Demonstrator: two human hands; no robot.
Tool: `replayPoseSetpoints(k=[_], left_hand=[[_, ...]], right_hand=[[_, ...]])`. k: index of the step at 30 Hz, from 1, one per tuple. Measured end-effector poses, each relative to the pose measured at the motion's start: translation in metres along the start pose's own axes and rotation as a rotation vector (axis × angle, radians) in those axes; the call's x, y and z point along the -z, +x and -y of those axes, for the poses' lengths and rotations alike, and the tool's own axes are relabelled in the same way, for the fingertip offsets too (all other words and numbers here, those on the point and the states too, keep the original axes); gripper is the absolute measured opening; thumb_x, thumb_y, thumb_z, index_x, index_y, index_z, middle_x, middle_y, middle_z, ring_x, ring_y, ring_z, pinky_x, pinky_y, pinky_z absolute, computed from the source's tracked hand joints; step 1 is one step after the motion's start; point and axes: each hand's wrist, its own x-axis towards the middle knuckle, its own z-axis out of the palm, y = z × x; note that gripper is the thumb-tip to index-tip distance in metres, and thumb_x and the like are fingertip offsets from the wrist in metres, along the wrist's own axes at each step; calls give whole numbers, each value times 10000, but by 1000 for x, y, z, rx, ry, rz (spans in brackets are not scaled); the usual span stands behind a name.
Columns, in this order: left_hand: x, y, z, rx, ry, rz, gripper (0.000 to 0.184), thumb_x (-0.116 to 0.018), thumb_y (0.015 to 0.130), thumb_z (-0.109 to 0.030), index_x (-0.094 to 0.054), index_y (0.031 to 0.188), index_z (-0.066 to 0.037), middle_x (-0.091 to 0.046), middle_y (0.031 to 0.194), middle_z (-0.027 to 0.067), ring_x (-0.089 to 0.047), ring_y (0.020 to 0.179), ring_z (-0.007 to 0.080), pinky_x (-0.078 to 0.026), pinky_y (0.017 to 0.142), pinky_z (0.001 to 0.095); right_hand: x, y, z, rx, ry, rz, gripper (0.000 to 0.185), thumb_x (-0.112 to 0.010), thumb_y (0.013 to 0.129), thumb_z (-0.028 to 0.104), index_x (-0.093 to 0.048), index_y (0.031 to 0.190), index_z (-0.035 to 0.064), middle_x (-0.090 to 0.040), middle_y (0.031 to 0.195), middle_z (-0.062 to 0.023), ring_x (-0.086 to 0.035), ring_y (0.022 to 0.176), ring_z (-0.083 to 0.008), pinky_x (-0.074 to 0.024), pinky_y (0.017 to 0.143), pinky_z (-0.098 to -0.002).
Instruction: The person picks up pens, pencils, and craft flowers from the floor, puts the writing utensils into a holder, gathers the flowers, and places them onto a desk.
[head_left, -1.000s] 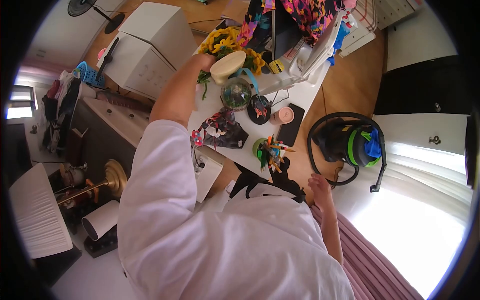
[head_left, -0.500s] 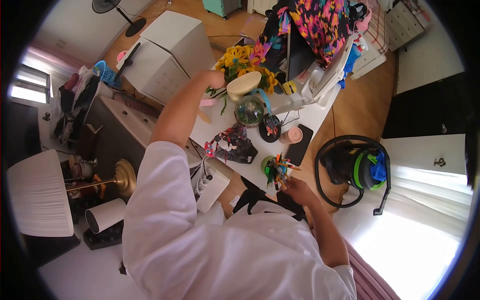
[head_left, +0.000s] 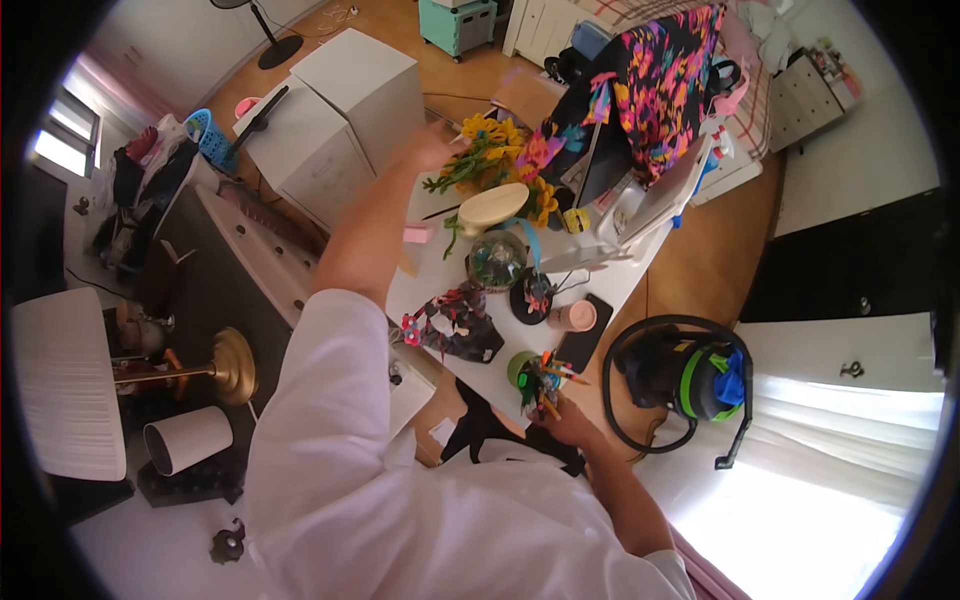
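My left hand reaches over the far left side of the white table, at the edge of the yellow flowers with green stems. Motion smears its fingers, and I cannot make out whether they grip anything. My right hand is low at the near right corner, its fingers closed at the lower end of a bunch of pencils and pens. A green cup stands right beside the bunch. Between my hands are a cream oval lid-like piece, a glass globe and a dark patterned cloth.
A pink cup and a black phone are near the table's right edge. Behind stand an open white laptop-like panel and a colourful cloth. White cabinets flank the left; a vacuum cleaner is on the floor at right.
My left hand has come up and away from behind the flowers, now at their left edge. My right hand stays at the pencils. The view has shifted slightly.
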Motion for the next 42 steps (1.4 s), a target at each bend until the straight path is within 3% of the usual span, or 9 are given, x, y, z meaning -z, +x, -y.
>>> replayPoseSetpoints(k=[3,7,12,15,25,27,32,38,42], left_hand=[[-19,18,-7,165,-156,88,801,-664,826,-560,-451,1414,-60,-538,1350,221,-519,1255,322,-414,1033,391],[-30,33,-8,-64,-70,152,906,-752,765,-488,-373,1438,-14,-542,1348,214,-531,1241,304,-416,1031,360],[-59,64,17,-109,-201,277,908,-744,762,-446,-353,1431,27,-542,1350,204,-529,1241,303,-410,1038,357],[-48,43,-13,-8,83,391,801,-707,790,-468,-423,1383,-11,-552,1324,178,-518,1242,288,-398,1047,363],[-20,12,-45,-12,-211,566,801,-653,816,-626,-529,1324,-20,-604,1265,161,-578,1152,273,-436,993,377],[-40,46,-2,-57,-63,310,875,-568,821,-716,-518,1332,-8,-602,1260,160,-577,1127,274,-448,956,375],[-38,19,-9,-140,106,323,774,-532,847,-709,-616,1219,-35,-649,1169,155,-611,1051,258,-464,925,371],[-19,34,8,-190,204,168,603,-589,891,-547,-576,1288,-93,-569,1309,150,-567,1154,283,-448,970,392],[58,-143,-83,-196,-74,-285,463,-581,954,-366,-547,1307,-68,-568,1307,124,-550,1207,260,-425,1014,347]], right_hand=[[-10,4,-7,87,114,-52,389,-669,870,332,-582,1132,58,-651,1003,-203,-637,941,-394,-500,807,-448],[-11,3,-3,229,31,-148,219,-511,871,97,-561,1077,43,-650,925,-197,-645,869,-418,-529,748,-466],[-11,13,-20,310,4,-120,178,-550,875,122,-586,1028,40,-633,918,-218,-631,865,-428,-519,722,-480],[-24,21,-45,344,23,-129,172,-579,879,146,-602,1003,29,-625,905,-234,-625,858,-435,-512,710,-489],[-39,38,-63,278,-31,-189,218,-585,890,173,-623,1026,7,-642,883,-276,-641,869,-452,-516,725,-513],[-37,41,-60,232,7,-146,230,-593,888,188,-624,1029,9,-640,870,-280,-643,863,-454,-517,723,-513],[-37,50,-59,137,-12,-142,284,-619,886,255,-620,1010,-1,-626,982,-304,-623,930,-469,-502,767,-517],[1,52,-4,157,82,-53,320,-642,880,283,-624,1025,-2,-649,933,-278,-634,902,-448,-499,772,-481],[26,40,13,-52,85,40,341,-630,889,335,-676,971,7,-659,885,-261,-646,866,-418,-507,761,-444]])
